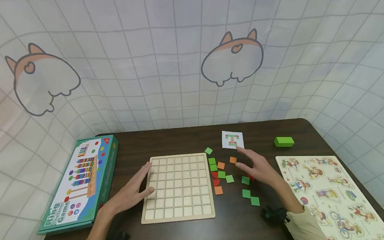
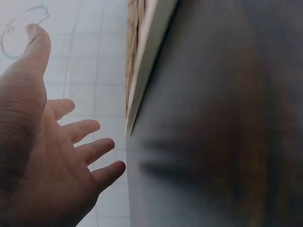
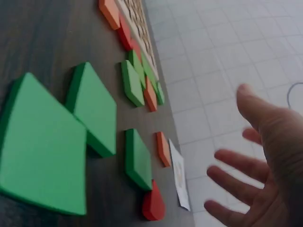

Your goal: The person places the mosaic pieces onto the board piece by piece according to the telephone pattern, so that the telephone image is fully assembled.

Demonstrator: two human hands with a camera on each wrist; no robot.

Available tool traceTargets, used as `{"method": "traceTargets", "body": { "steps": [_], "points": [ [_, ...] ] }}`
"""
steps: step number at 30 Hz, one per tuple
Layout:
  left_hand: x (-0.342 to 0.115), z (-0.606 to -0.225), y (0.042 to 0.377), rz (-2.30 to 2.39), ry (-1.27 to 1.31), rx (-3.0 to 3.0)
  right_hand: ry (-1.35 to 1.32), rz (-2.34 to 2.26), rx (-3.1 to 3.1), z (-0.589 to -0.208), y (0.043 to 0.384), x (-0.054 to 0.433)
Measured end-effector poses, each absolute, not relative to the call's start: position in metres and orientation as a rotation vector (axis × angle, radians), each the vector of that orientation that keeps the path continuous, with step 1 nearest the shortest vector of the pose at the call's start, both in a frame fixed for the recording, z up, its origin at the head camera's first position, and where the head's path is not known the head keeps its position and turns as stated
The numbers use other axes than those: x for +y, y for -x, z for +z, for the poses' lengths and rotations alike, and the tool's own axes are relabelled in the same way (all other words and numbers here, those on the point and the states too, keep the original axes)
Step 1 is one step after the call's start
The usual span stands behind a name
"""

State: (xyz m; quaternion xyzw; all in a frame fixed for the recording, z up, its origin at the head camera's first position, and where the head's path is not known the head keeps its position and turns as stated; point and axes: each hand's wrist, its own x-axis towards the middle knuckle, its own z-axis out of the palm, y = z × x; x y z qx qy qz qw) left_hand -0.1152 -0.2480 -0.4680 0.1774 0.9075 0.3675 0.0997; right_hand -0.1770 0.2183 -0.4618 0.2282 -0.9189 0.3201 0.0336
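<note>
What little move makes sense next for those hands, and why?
Perhaps the right hand should pinch the nearest orange tile: that hand holds nothing, the card shows orange in its pattern, and the grid board bears no tiles yet.

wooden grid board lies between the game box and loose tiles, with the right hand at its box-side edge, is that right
No: the left hand is at that edge of the wooden grid board, as the head view shows. The board does lie between the game box and loose tiles.
</note>
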Motion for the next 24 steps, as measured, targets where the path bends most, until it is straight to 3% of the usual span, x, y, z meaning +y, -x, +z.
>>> {"method": "traceTargets", "body": {
  "steps": [12,24],
  "points": [
    [-0.248,-0.478,0.109,0.851,-0.717,2.759,-1.259,0.989,-2.754,-0.474,0.162,0.186],
    [-0.259,-0.494,0.111,0.842,-0.807,2.710,-1.125,0.777,-2.878,-0.454,0.171,0.215]
  ]
}}
